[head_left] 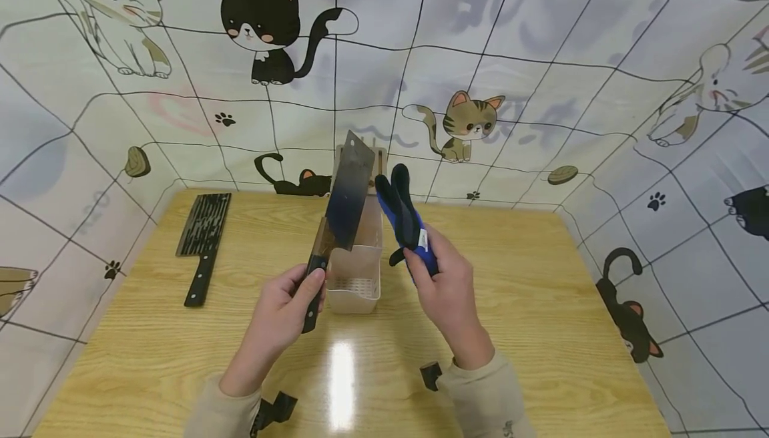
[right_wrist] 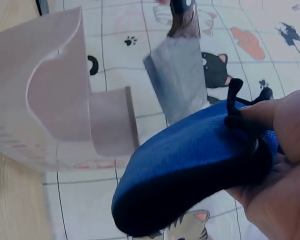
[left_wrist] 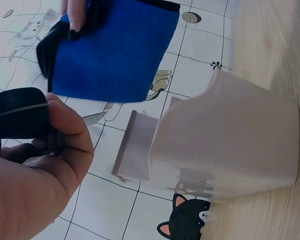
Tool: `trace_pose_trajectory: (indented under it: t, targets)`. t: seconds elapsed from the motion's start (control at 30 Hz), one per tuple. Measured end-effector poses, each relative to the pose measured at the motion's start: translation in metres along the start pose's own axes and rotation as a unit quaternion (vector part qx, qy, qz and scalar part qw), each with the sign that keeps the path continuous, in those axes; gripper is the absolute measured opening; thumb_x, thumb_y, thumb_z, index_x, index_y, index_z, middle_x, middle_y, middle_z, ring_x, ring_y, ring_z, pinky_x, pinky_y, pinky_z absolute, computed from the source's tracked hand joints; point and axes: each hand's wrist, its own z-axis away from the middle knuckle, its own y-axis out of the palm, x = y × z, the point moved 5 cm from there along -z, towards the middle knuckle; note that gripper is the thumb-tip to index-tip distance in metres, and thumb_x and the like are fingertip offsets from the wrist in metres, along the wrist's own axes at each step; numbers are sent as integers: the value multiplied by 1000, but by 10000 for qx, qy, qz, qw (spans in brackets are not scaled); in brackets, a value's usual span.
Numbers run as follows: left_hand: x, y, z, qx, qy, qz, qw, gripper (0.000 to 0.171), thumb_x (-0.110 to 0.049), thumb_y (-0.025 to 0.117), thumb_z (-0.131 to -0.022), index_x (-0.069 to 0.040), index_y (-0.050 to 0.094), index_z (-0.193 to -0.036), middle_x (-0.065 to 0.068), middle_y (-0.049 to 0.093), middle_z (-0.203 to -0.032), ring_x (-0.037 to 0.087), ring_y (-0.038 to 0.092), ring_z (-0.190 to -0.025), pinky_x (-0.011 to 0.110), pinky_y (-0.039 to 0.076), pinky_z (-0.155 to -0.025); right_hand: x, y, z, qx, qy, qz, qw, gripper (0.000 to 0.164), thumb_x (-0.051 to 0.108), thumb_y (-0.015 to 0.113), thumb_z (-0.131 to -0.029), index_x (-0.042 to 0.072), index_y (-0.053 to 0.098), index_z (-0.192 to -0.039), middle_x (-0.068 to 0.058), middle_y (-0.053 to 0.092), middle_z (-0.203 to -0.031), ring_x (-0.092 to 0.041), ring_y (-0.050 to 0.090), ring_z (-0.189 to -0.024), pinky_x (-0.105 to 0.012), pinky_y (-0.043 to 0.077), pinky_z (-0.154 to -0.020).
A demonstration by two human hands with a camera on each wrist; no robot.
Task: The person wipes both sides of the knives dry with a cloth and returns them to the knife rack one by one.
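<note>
My left hand (head_left: 278, 308) grips a cleaver (head_left: 350, 187) by its black handle, with the broad grey blade tilted up and away. In my right hand (head_left: 449, 284) is a folded blue cloth (head_left: 404, 221) with black edging, a small white tag and a black loop; the thumb presses on it near the loop. Blade and cloth are held apart in the air, side by side. Behind them stands a pale pink plastic holder (head_left: 354, 301) with compartments, its rear part partly hidden by the blade. The right wrist view shows the cloth (right_wrist: 190, 145) below the cleaver's blade (right_wrist: 179, 75).
On the wooden table (head_left: 529, 304), to the left, lies a second cleaver (head_left: 205, 251) with a dark streaked blade and black handle. A cat-printed, tile-patterned sheet (head_left: 384, 71) rises behind and at both sides. Black pieces (head_left: 282, 406) hang at the sleeve cuffs.
</note>
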Motion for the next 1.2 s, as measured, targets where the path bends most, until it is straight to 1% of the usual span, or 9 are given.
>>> trace_pose_trajectory:
  t: [0.1, 0.23, 0.4, 0.5, 0.57, 0.77, 0.93, 1.03, 1.2]
  targets:
    - [1, 3, 0, 87, -1, 76, 9999, 31, -19, 50, -110, 4, 66, -96, 14, 59, -75, 23, 57, -64, 30, 50, -59, 8, 7, -2, 172, -309, -69, 9994, 37, -5, 71, -93, -4, 64, -129, -17, 72, -111, -24, 68, -86, -38, 59, -74]
    - [2, 6, -1, 133, 10, 109, 9999, 35, -22, 48, -111, 4, 65, -97, 17, 59, -77, 24, 59, -66, 30, 52, -61, 14, 18, -2, 452, -446, -153, 9979, 39, -6, 69, -94, -3, 61, -133, -18, 70, -122, -27, 70, -104, -43, 59, -89]
    - [4, 6, -2, 36, 0, 10, 10000, 35, -21, 51, -111, 6, 64, -92, 20, 62, -77, 22, 61, -66, 30, 54, -61, 17, 26, -2, 693, -515, -137, 9962, 42, -6, 70, -93, -4, 59, -134, -20, 69, -126, -32, 70, -112, -46, 58, -93]
    - [6, 6, -3, 12, 64, -39, 10000, 34, -21, 52, -110, 6, 65, -92, 16, 63, -77, 22, 63, -65, 31, 55, -59, 17, 30, -2, 769, -586, -91, 9953, 45, -7, 72, -91, -5, 60, -135, -21, 69, -127, -35, 69, -116, -48, 57, -94]
    - [7, 7, -5, 18, 110, -63, 9999, 33, -21, 52, -110, 4, 65, -92, 14, 64, -77, 21, 63, -65, 31, 56, -59, 17, 33, -2, 830, -621, -43, 9946, 47, -7, 73, -91, -5, 60, -137, -21, 68, -128, -36, 68, -117, -48, 56, -95]
    - [10, 9, -12, 96, 108, -72, 9999, 33, -25, 51, -111, -1, 66, -92, 19, 64, -79, 25, 64, -65, 33, 56, -58, 13, 41, -3, 1118, -401, 31, 9929, 50, -4, 71, -93, -3, 58, -141, -21, 65, -136, -36, 64, -125, -47, 53, -101]
    - [13, 9, -19, 114, 76, -43, 9999, 34, -25, 51, -111, -1, 66, -91, 12, 64, -77, 25, 64, -65, 32, 55, -57, 8, 46, -3, 1242, -221, 91, 9920, 48, -2, 70, -95, -3, 57, -142, -21, 64, -137, -36, 63, -127, -48, 51, -104]
    - [14, 9, -23, 106, 25, -30, 9999, 35, -25, 51, -111, -1, 66, -91, 11, 65, -78, 24, 64, -65, 32, 55, -57, 6, 47, -4, 1290, -218, 119, 9913, 47, -1, 69, -96, -3, 57, -142, -21, 64, -138, -36, 62, -128, -49, 50, -105]
    - [13, 11, -29, 25, -18, -19, 10000, 35, -26, 52, -110, 1, 66, -91, 15, 66, -79, 25, 65, -67, 30, 55, -59, 2, 47, -6, 1428, -402, 252, 9886, 44, -1, 69, -96, -3, 59, -139, -20, 65, -137, -35, 62, -127, -48, 50, -105]
